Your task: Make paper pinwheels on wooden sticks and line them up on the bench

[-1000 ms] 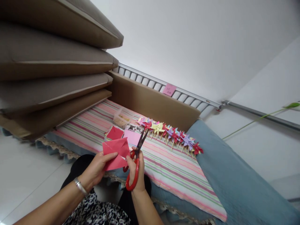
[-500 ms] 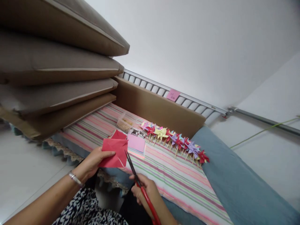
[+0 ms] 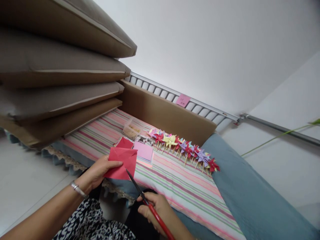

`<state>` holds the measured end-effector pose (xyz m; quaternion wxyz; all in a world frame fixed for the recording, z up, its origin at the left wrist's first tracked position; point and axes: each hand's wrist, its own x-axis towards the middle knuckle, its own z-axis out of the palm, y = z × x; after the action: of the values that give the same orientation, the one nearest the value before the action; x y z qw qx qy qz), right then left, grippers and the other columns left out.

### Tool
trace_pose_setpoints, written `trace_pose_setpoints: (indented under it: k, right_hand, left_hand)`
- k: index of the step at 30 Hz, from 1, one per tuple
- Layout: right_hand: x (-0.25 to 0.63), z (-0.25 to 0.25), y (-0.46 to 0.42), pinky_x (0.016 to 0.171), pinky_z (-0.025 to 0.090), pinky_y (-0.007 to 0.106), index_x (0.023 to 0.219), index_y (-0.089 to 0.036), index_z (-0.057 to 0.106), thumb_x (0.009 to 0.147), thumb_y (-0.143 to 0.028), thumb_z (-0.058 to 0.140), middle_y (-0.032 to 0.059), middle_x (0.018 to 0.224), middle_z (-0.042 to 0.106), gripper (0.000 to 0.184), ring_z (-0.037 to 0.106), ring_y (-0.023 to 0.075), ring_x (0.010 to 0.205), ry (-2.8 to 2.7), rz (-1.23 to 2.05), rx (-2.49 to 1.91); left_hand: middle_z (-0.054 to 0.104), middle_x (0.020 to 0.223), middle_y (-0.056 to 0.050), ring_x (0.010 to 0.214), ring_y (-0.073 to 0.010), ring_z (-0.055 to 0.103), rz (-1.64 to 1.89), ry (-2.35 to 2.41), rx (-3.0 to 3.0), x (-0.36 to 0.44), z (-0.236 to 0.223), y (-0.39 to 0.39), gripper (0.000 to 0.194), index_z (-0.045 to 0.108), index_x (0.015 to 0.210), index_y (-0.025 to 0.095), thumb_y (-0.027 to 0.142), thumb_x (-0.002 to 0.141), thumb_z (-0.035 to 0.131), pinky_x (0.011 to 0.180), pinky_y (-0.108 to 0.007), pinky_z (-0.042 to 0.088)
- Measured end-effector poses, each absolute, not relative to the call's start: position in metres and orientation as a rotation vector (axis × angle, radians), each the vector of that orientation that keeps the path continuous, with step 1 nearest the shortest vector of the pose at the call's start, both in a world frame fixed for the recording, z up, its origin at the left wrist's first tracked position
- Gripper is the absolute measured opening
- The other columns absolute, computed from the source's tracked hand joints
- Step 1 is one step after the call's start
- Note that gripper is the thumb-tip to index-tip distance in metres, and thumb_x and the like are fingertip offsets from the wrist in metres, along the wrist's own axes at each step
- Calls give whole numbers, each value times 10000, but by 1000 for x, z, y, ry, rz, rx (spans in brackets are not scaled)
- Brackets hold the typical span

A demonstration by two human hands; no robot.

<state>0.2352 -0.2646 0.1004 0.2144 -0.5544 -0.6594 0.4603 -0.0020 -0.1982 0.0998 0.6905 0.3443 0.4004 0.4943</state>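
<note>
A square of red paper (image 3: pixel 125 160) with crease lines is pinched in my left hand (image 3: pixel 101 170), thumb on top, above the near edge of the striped cloth. My right hand (image 3: pixel 156 210) is wrapped round red-handled scissors (image 3: pixel 140 191). Their dark blades point up and left, and the tips lie over the lower right part of the red paper. The blades look closed together. Just beyond the held sheet lie more red paper (image 3: pixel 124 143) and a stack of pink paper (image 3: pixel 143 150).
Paper pinwheels (image 3: pixel 185 148) on sticks lie in a row by the tan board (image 3: pixel 165 110). A clear box (image 3: pixel 131 130) of sticks stands behind the paper. Large tan cushions (image 3: pixel 62 80) are piled at left. A pink note (image 3: pixel 183 100) hangs on the metal rail.
The scissors have moved left, from beside the paper's right edge to over its lower right part. My left hand keeps hold of the red sheet almost in place.
</note>
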Motion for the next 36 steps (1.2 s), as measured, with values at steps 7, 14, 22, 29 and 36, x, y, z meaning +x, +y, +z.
trace_pose_setpoints:
  k: [7,14,22,29,36]
  right_hand:
    - [237,104,-264,427,258,210,871,-179,716,696,-311,699,-59,483,480,220,376,89,430,-1838,1284,-1534]
    - [237,103,-265,443,258,212,893,-166,702,701,-314,665,-58,511,455,245,371,92,457,-1830,1307,-1539]
    - [237,103,-265,420,243,207,876,-173,692,702,-333,660,-62,491,448,239,368,89,431,-1780,1334,-1529]
    - [237,104,-265,403,229,199,863,-167,678,712,-313,656,-68,471,432,211,359,83,414,-1793,1318,-1529]
    - [237,107,-266,401,231,206,840,-176,662,743,-298,639,-74,459,425,157,353,78,394,-1810,1310,-1505]
  left_hand:
    - [770,842,-121,736,-256,704,1097,858,754,2,103,-201,354,729,909,107,240,590,805,702,-310,523]
    - [763,934,-139,774,-253,705,1075,837,771,4,99,-200,351,725,962,97,222,638,772,743,-321,527]
    - [761,949,-142,782,-264,709,1088,822,755,6,100,-201,361,729,955,105,239,626,786,747,-328,536]
    - [762,925,-151,782,-259,706,1097,814,746,9,103,-203,354,716,958,92,228,638,778,754,-337,535]
    - [767,900,-135,738,-233,704,1109,819,733,10,104,-202,287,710,930,96,193,665,754,720,-318,537]
